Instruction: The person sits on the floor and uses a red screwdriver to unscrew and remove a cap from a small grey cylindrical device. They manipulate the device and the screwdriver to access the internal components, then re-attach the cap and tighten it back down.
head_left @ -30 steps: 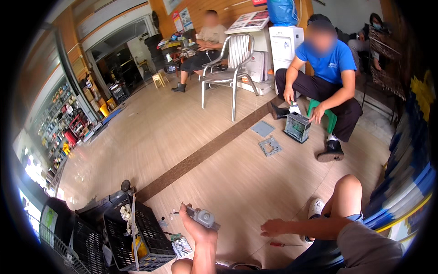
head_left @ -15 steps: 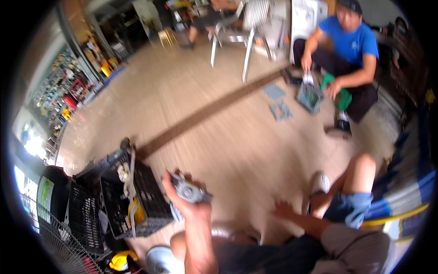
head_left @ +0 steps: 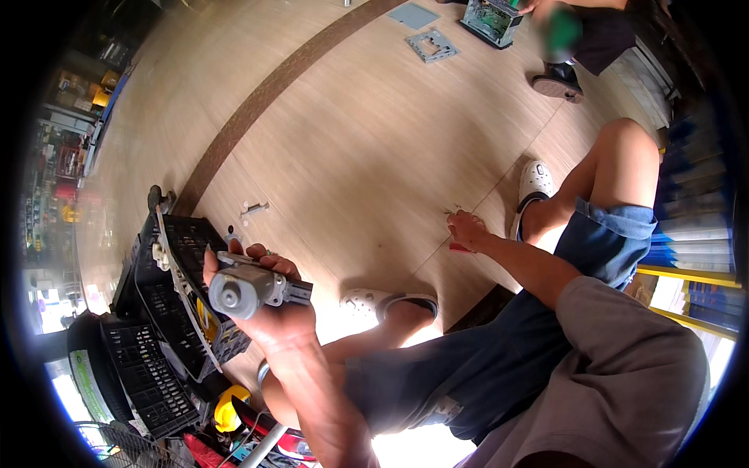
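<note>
My left hand (head_left: pixel 282 324) is closed around a grey metal motor (head_left: pixel 238 292) with a round boss on its face and a dark block, perhaps a connector, at one end. I hold it raised near the black crate. My right hand (head_left: pixel 468 231) hangs low above the floor between my legs, its fingers curled together. A bit of red (head_left: pixel 462 248) shows under that hand and thin metal bits stick out past the fingers. What it grips is too small to name.
A black plastic crate (head_left: pixel 187 234) stands at left, another black crate (head_left: pixel 152 382) nearer. A small metal bracket (head_left: pixel 254 209) lies on the floor. Beyond are a flat grey panel (head_left: pixel 413 15), a cut-out plate (head_left: pixel 431 47), and an opened metal case (head_left: pixel 491 22) beside another person.
The view has tipped downward, so the other person is mostly out of it. My left hand has turned the motor, and its round boss now shows. My right hand appears clearly, no longer blurred.
</note>
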Action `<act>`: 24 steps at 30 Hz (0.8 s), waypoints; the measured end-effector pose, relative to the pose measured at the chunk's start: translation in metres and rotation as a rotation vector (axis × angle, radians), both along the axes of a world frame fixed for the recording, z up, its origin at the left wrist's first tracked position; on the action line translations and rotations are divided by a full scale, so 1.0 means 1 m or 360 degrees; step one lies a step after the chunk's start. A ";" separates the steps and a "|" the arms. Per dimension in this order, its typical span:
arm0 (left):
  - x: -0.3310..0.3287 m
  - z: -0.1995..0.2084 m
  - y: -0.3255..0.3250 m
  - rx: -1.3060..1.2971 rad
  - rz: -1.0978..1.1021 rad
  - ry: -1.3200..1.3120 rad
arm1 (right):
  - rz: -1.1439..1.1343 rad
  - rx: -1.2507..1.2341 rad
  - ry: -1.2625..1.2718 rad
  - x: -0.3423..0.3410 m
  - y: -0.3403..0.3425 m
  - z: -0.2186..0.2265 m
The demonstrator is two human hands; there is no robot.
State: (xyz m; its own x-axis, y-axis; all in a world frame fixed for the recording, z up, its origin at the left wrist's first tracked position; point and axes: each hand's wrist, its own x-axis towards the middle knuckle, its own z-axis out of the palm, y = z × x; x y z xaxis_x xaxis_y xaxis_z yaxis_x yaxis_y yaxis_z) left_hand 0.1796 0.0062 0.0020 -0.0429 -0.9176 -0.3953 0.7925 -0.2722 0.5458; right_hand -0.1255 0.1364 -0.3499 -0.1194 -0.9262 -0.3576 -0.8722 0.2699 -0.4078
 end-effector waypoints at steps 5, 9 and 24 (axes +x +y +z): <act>0.005 0.009 -0.004 0.0000 -0.0013 0.0098 | -0.0654 0.0128 0.0082 0.007 -0.005 -0.012; 0.007 0.006 -0.006 0.0001 -0.0039 0.0112 | -0.1052 0.0136 -0.0220 0.006 0.005 -0.018; -0.006 0.002 -0.015 0.0118 -0.0193 0.0141 | -0.1290 -0.0175 -0.0475 0.018 0.000 0.007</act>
